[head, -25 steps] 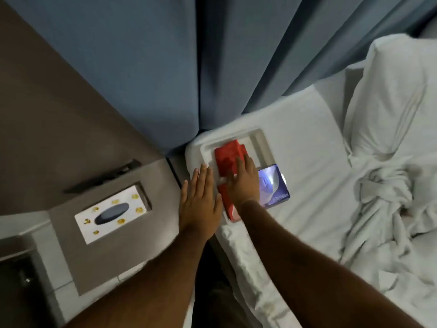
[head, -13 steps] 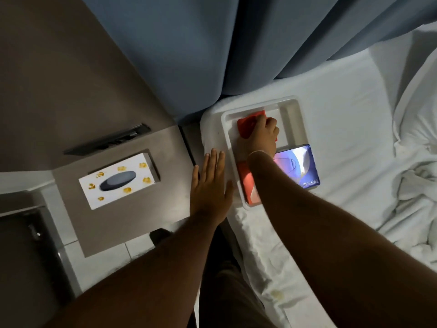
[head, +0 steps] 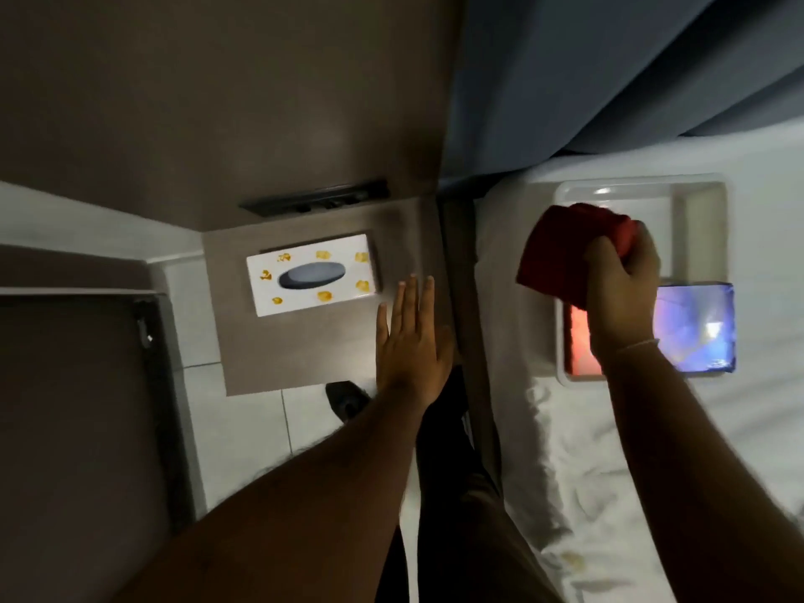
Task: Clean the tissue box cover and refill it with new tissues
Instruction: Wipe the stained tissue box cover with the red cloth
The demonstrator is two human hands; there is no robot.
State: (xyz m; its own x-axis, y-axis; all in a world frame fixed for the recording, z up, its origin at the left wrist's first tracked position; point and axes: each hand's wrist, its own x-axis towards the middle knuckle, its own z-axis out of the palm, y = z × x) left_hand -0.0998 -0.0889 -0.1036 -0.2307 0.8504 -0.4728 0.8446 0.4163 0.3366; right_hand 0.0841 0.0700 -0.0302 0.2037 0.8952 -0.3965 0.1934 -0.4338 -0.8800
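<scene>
A white tissue box cover with gold marks and a dark oval slot lies on the brown bedside shelf. My left hand hovers flat with fingers spread just right of the cover, not touching it. My right hand grips a bunched red cloth, lifted above a white tray on the bed. A shiny blue tissue pack rests at the tray's right side. A red-orange item lies in the tray beneath my wrist.
Blue curtains hang behind the bed. The white bed sheet fills the right side. A dark socket strip sits on the brown wall behind the shelf. White floor tiles and a dark cabinet are at the left.
My right hand has closed on the red cloth and lifted it out of the tray. My view has swung left, and my left hand has shifted towards the tissue box cover.
</scene>
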